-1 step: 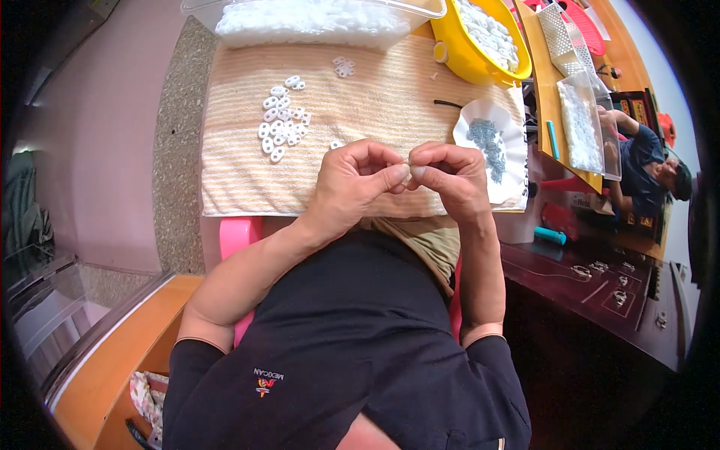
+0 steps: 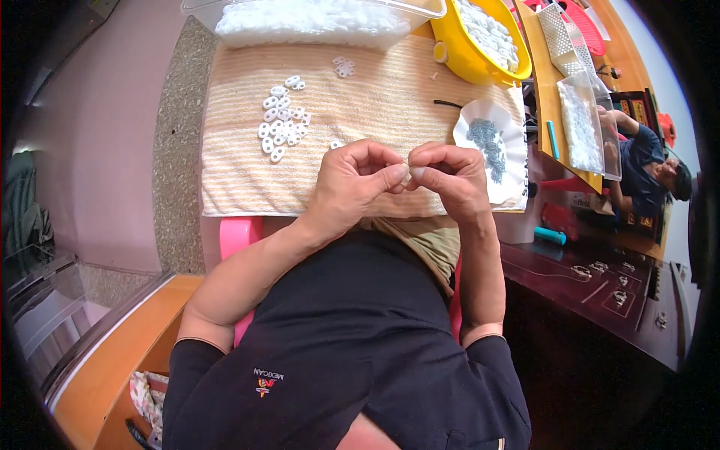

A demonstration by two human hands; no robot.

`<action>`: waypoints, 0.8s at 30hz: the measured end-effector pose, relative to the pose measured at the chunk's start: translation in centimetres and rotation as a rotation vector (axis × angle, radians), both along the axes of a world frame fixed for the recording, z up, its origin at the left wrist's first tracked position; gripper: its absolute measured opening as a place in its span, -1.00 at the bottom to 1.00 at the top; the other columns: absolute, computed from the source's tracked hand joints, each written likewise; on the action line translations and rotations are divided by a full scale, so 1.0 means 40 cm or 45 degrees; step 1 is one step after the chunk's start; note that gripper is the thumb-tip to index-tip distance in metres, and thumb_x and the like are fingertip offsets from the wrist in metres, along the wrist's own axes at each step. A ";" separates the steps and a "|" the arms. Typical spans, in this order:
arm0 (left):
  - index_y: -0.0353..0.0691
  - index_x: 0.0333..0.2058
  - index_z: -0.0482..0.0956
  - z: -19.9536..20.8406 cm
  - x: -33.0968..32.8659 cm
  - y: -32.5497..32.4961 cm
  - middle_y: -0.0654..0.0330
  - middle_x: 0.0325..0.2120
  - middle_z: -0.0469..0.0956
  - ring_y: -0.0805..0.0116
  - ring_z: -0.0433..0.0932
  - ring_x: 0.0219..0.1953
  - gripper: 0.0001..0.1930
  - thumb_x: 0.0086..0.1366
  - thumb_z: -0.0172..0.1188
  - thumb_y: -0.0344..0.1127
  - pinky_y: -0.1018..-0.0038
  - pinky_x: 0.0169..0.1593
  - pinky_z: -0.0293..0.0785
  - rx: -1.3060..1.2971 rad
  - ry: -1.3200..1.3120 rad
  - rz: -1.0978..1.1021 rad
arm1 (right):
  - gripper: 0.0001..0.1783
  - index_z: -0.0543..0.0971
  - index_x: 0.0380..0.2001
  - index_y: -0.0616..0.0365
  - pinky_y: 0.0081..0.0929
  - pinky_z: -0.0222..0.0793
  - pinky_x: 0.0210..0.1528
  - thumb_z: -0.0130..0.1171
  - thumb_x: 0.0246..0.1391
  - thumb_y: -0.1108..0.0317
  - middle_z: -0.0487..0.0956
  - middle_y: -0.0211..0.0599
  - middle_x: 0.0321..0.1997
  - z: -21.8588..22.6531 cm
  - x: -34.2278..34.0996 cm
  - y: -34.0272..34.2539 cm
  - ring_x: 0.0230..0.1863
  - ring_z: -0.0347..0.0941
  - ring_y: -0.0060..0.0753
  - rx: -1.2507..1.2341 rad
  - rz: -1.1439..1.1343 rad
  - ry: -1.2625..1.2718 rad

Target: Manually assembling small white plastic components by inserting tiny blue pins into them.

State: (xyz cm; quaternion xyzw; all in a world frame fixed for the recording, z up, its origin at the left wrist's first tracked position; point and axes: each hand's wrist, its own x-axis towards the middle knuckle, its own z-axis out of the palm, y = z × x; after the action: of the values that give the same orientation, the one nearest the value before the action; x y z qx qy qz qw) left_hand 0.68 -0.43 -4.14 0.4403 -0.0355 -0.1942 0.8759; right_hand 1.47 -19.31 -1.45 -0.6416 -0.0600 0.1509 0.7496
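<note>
My left hand (image 2: 352, 182) and my right hand (image 2: 459, 182) meet over the near part of a striped towel (image 2: 390, 97). Thumb and forefinger of each are pinched together, tip to tip. A tiny pale piece shows between them; the fingertips hide most of it. Just beyond my left knuckles lies a small white plastic part (image 2: 336, 144). Farther left is a loose group of white two-holed oval plastic parts (image 2: 278, 127), and a smaller cluster of white parts (image 2: 344, 67) lies toward the back. Right of my right hand, a white fluted dish (image 2: 512, 142) holds small dark grey pieces (image 2: 487, 142).
A clear bin (image 2: 420, 13) of white parts stands at the back, beside a yellow basin (image 2: 457, 64) of white parts. A black stick (image 2: 448, 103) lies near the dish. At the right, a person (image 2: 645, 165) sits by a clear tray (image 2: 611, 142) of white pieces.
</note>
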 end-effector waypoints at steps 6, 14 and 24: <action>-0.40 -0.31 0.52 -0.007 0.003 0.001 0.17 -0.45 0.58 0.49 0.57 -0.40 -0.91 0.26 0.19 -0.48 0.59 -0.29 0.54 0.101 -0.082 0.007 | -0.87 0.60 -0.36 0.40 -0.45 0.55 -0.28 0.21 -0.05 0.66 0.56 -0.10 -0.31 0.006 0.004 -0.009 -0.37 0.54 -0.33 -0.020 0.069 0.102; -0.40 -0.31 0.50 0.012 -0.005 0.005 0.18 -0.44 0.58 0.50 0.57 -0.39 -0.94 0.26 0.16 -0.51 0.59 -0.29 0.53 0.167 -0.111 0.002 | -0.89 0.58 -0.33 0.39 -0.44 0.57 -0.27 0.21 0.02 0.60 0.56 -0.14 -0.31 -0.005 -0.003 -0.006 -0.35 0.56 -0.33 -0.032 0.082 0.110; -0.39 -0.32 0.51 0.000 -0.004 0.002 0.19 -0.44 0.58 0.52 0.57 -0.39 -0.93 0.25 0.17 -0.51 0.60 -0.27 0.53 0.186 -0.112 0.063 | -0.81 0.53 -0.26 0.35 -0.47 0.56 -0.24 0.24 0.02 0.57 0.59 -0.24 -0.34 -0.013 -0.009 0.019 -0.35 0.56 -0.42 -0.014 -0.058 0.064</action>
State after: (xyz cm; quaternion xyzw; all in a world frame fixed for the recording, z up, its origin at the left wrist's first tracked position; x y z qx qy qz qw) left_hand 0.50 -0.33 -4.12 0.5118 -0.0488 -0.1551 0.8436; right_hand 1.10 -18.54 -1.96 -0.6429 -0.0257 0.1502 0.7507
